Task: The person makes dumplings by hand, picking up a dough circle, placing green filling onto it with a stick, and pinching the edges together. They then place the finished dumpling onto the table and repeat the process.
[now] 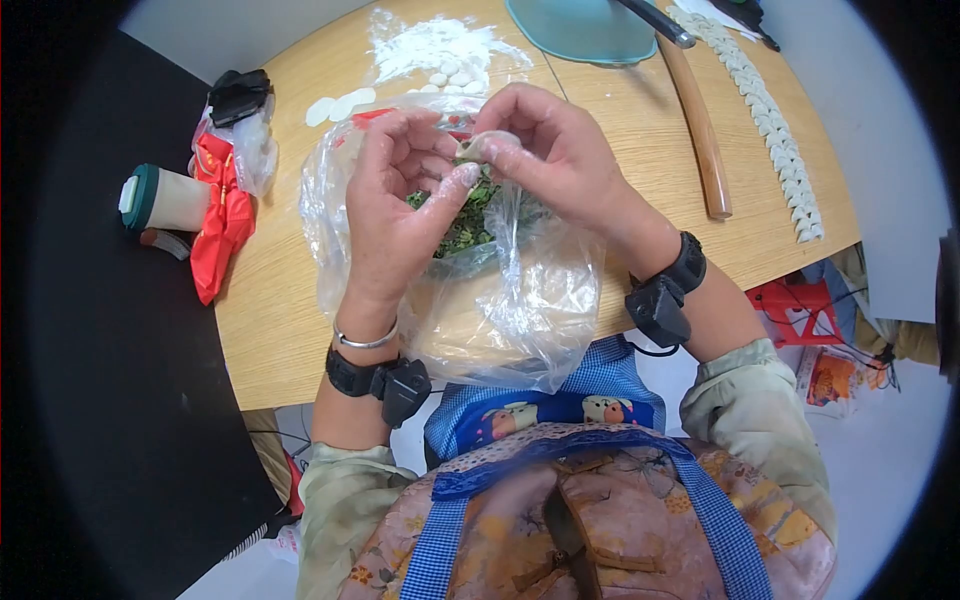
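Note:
Above a clear plastic bag (535, 310) of chopped green filling (465, 225), my two hands meet around a small piece of pale dough (488, 143). My right hand (560, 160) pinches the dough between thumb and fingers. My left hand (405, 190) is curled close beside it, its floury thumb near the lower edge of the dough. Some green filling shows just under the dough. Whether the left fingertips grip the dough is partly hidden.
White flour (435, 45) lies at the back with small dough pieces (455, 80) and flat dough rounds (340, 106). A rolling pin (700, 140), a teal bowl (580, 30) and a long row of dumplings (775, 130) are right. A cup (170, 198) and red bag (225, 220) are left.

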Demonstrator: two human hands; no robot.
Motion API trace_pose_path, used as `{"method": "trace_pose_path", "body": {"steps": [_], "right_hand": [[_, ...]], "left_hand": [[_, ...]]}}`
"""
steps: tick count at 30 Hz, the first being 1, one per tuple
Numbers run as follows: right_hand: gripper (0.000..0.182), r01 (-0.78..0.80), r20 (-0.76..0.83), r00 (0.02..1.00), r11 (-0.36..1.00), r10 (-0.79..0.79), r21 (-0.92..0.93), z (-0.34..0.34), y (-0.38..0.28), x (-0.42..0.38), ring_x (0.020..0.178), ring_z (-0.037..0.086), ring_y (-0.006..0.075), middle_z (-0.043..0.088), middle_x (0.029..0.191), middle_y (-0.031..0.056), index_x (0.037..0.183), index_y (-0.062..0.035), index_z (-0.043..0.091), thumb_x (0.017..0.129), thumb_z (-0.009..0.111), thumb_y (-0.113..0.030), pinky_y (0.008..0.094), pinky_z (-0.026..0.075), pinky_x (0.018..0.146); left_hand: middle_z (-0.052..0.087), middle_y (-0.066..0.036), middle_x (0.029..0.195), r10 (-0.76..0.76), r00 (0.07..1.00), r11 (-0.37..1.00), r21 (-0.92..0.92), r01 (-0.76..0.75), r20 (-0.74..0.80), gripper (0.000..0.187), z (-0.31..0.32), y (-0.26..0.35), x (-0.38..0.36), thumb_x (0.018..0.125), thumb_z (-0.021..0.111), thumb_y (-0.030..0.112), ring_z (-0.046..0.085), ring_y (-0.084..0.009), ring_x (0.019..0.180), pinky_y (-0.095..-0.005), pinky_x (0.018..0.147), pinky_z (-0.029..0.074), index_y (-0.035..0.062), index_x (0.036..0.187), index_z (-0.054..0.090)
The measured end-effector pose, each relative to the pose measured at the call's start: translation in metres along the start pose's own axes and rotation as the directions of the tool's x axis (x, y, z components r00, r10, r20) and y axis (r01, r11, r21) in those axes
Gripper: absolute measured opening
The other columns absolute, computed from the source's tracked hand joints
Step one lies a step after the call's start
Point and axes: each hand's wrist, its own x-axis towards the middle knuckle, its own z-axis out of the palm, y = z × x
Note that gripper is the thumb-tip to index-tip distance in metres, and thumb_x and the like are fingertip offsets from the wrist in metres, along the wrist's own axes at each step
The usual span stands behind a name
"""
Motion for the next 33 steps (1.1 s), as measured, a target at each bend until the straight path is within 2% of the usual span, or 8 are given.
{"method": "trace_pose_path", "body": {"steps": [1,3,6,14,16,21,23,33], "right_hand": [[0.017,-0.019,-0.038,0.999,0.996,0.022,0.083,0.0,-0.001,0.0,0.089,0.056,0.0068,0.059,0.1,0.0013,0.106,-0.0026,0.056,0.093,0.061,-0.013,0.0233,0.048,0.077],[0.016,-0.006,-0.034,0.999,0.996,0.009,0.09,-0.003,-0.003,0.001,0.088,0.056,0.0067,0.059,0.099,0.001,0.105,-0.0024,0.056,0.094,0.061,-0.013,0.0228,0.048,0.076],[0.016,0.005,-0.025,1.0,0.997,-0.003,0.08,-0.004,-0.003,0.001,0.087,0.056,0.0066,0.06,0.097,0.0006,0.105,-0.0021,0.057,0.095,0.06,-0.013,0.0223,0.048,0.076],[0.013,0.035,-0.062,0.998,0.998,-0.031,0.057,0.001,0.0,0.001,0.084,0.06,0.0074,0.063,0.09,0.0025,0.1,0.0002,0.059,0.089,0.06,-0.007,0.0225,0.05,0.075],[0.015,0.018,-0.004,1.0,0.999,-0.018,0.041,-0.001,-0.001,0.0,0.09,0.055,0.0067,0.058,0.099,0.0012,0.104,-0.0017,0.058,0.093,0.061,-0.011,0.0226,0.046,0.079],[0.015,-0.006,0.003,1.0,1.0,0.006,0.006,0.0,-0.003,-0.001,0.091,0.055,0.0068,0.058,0.099,0.0011,0.104,-0.0016,0.057,0.093,0.061,-0.011,0.0228,0.046,0.079],[0.015,-0.01,0.004,1.0,1.0,0.01,0.011,0.0,-0.003,-0.001,0.091,0.055,0.0068,0.058,0.1,0.0011,0.104,-0.0016,0.057,0.093,0.062,-0.011,0.0228,0.046,0.079],[0.016,-0.016,0.045,0.999,1.0,0.015,0.018,0.001,-0.006,-0.001,0.094,0.054,0.0072,0.058,0.101,0.0016,0.105,-0.0011,0.058,0.093,0.061,-0.01,0.0232,0.045,0.082]], "left_hand": [[0.062,-0.002,0.092,-0.002,1.0,1.0,-0.025,0.002,0.018,0.023,0.001,0.0,0.001,0.083,0.069,0.001,0.059,-0.0079,0.08,-0.0197,0.069,0.047,0.0024,0.103,0.059],[0.061,-0.001,0.092,-0.004,0.999,0.999,-0.051,0.006,0.036,0.024,0.0,-0.002,0.0,0.083,0.069,0.002,0.058,-0.0072,0.08,-0.0193,0.07,0.046,0.0031,0.104,0.058],[0.06,0.0,0.089,-0.094,0.988,0.994,0.071,0.086,0.125,0.019,-0.006,-0.007,-0.002,0.084,0.068,0.005,0.055,-0.0064,0.077,-0.0195,0.068,0.045,0.0031,0.099,0.057],[0.057,-0.002,0.077,-0.041,0.985,0.98,0.201,0.006,0.17,0.009,-0.007,-0.006,-0.002,0.09,0.062,0.009,0.053,-0.0091,0.07,-0.0238,0.064,0.044,0.0006,0.09,0.058],[0.057,-0.003,0.076,-0.026,0.985,0.977,0.214,-0.011,0.171,0.009,-0.006,-0.005,-0.002,0.091,0.061,0.009,0.053,-0.01,0.07,-0.0243,0.064,0.044,0.0004,0.09,0.058],[0.057,-0.005,0.075,0.009,0.983,0.961,0.269,-0.059,0.183,0.009,-0.007,-0.004,-0.001,0.093,0.058,0.008,0.053,-0.0127,0.068,-0.026,0.064,0.044,-0.0003,0.09,0.058],[0.056,-0.006,0.074,0.093,0.973,0.927,0.339,-0.162,0.211,0.008,-0.007,-0.004,0.0,0.093,0.057,0.007,0.052,-0.0149,0.067,-0.0276,0.064,0.043,-0.0007,0.09,0.058],[0.05,-0.007,0.068,-0.054,0.973,0.967,0.254,-0.005,0.226,0.026,-0.01,0.003,-0.002,0.1,0.045,0.018,0.047,-0.017,0.063,-0.0307,0.059,0.04,0.0004,0.083,0.053]]}}
